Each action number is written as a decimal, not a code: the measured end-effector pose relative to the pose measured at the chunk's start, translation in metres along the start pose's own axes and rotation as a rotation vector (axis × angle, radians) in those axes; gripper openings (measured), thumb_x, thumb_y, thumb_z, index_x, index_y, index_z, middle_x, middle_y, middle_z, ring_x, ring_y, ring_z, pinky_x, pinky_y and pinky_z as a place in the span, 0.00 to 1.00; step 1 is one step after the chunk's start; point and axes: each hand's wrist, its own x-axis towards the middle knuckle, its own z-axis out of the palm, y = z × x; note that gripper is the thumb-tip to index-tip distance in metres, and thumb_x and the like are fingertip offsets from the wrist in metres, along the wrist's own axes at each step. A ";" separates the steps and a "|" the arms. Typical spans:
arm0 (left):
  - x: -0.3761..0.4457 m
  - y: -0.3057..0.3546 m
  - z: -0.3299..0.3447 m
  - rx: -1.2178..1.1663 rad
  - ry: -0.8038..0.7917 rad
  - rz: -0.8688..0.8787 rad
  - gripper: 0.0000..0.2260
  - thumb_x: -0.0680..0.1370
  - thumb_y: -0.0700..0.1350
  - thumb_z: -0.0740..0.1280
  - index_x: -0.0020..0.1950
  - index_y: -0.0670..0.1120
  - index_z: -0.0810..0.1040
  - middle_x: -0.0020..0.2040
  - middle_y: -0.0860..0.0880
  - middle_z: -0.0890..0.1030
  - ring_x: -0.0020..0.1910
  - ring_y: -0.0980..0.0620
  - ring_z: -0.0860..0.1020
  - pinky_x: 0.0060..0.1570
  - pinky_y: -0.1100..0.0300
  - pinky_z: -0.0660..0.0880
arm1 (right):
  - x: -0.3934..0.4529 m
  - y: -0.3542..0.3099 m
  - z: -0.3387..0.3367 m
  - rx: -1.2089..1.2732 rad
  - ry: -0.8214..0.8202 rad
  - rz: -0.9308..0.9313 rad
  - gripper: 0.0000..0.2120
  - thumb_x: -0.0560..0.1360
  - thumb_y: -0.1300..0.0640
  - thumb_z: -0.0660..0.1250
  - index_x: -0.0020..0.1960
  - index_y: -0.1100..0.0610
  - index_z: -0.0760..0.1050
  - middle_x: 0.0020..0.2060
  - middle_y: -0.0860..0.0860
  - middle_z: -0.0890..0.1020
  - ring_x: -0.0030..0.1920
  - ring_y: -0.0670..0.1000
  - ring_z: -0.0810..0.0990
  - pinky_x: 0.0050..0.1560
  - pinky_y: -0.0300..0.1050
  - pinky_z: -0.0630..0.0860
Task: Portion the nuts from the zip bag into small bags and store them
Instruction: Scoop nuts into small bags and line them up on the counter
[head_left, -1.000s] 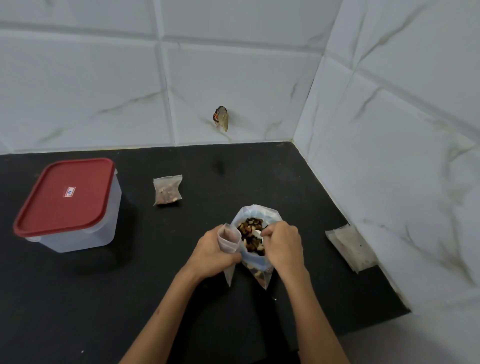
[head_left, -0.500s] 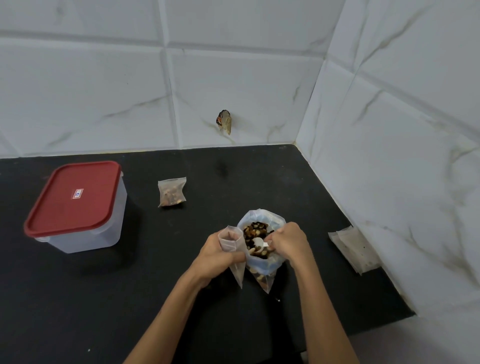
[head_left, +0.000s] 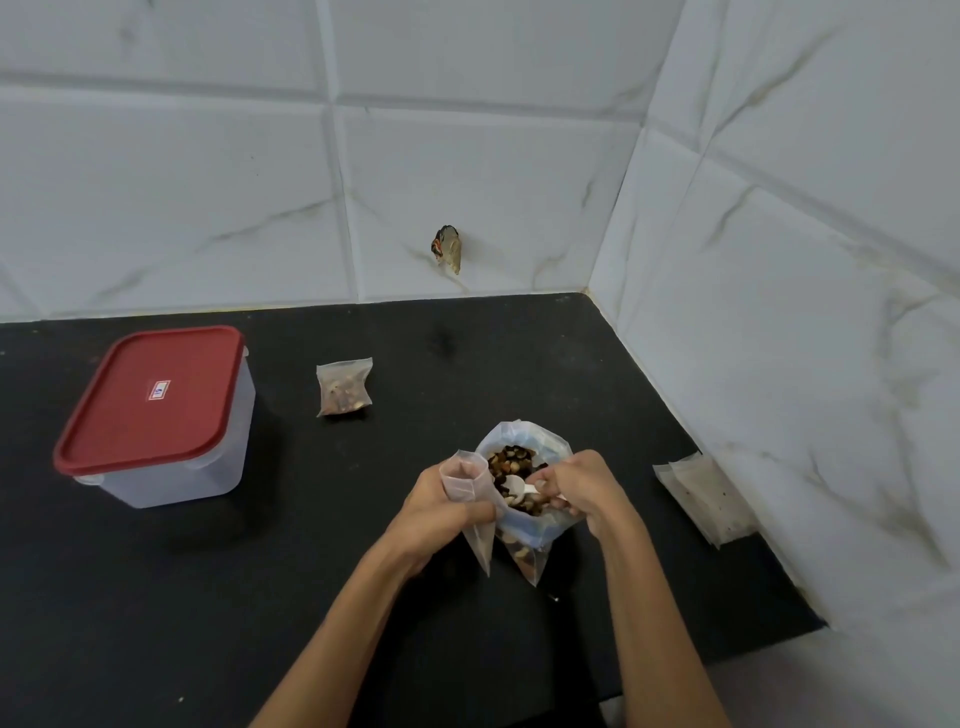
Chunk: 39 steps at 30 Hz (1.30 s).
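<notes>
Two hands clamped: left hand (head_left: 441, 506) round empty small bag (head_left: 470, 499); right hand (head_left: 582, 491) pinching white spoon (head_left: 519, 487) in nut-filled zip bag (head_left: 540, 530).

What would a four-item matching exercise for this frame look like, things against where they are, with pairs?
Things:
1. white spoon
2. empty small bag
3. filled small bag
4. red-lidded container

Places:
A. far left of the counter
B. lying alone mid-counter
C. in the left hand
D. in the right hand, over the zip bag

Pairs: 1-D, 2-C, 3-B, 4-A
</notes>
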 end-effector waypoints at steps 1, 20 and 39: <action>-0.001 0.001 0.000 0.005 -0.002 -0.004 0.11 0.69 0.29 0.71 0.43 0.44 0.78 0.44 0.48 0.78 0.46 0.49 0.79 0.52 0.49 0.77 | -0.001 0.000 -0.001 0.004 -0.012 0.003 0.10 0.74 0.68 0.63 0.46 0.60 0.82 0.32 0.51 0.79 0.29 0.45 0.71 0.28 0.37 0.65; -0.006 0.031 0.009 0.549 0.233 0.102 0.16 0.67 0.42 0.73 0.51 0.50 0.74 0.48 0.54 0.76 0.47 0.56 0.76 0.43 0.62 0.75 | -0.039 -0.008 -0.030 0.352 0.075 -0.152 0.11 0.74 0.70 0.62 0.45 0.62 0.82 0.33 0.55 0.79 0.31 0.47 0.70 0.33 0.38 0.69; 0.005 0.048 0.028 0.314 0.249 0.260 0.11 0.66 0.45 0.75 0.43 0.50 0.76 0.38 0.54 0.80 0.36 0.61 0.77 0.36 0.67 0.73 | -0.110 -0.043 -0.006 -0.481 0.442 -0.621 0.16 0.77 0.59 0.65 0.63 0.51 0.76 0.55 0.51 0.76 0.50 0.45 0.72 0.50 0.35 0.70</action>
